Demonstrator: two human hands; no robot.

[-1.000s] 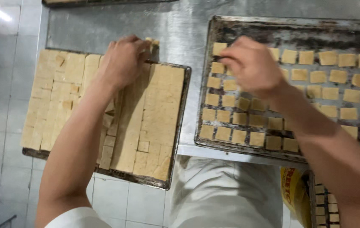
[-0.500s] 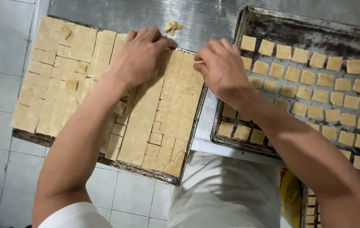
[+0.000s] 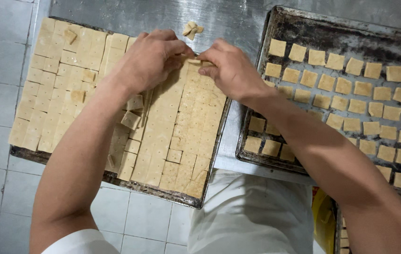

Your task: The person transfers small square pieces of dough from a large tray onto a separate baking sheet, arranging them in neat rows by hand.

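Steel table: grey, scuffed; carries both trays, which overhang its near edge above a tiled floor.

Right tray: dark, baked-on metal. Holds separate dough squares set in spaced rows. A second earlier the right hand was over these rows; it has left them.

Left tray: holds a scored dough sheet, pale tan, cut into strips and squares, partly broken up through the middle, where loose pieces lie tilted.

Right hand: has crossed from the right tray to the far edge of the dough sheet. Fingers curled, tips pinching the end of a strip.

Left hand: stayed at the far edge of the sheet throughout. Fingers bent, tips pressed to the same strip end, touching the right hand's fingertips.

Dough scrap: small, folded, on bare steel just beyond the hands.

Reading: both hands now meet on one strip, so placing has given way to breaking off further squares.
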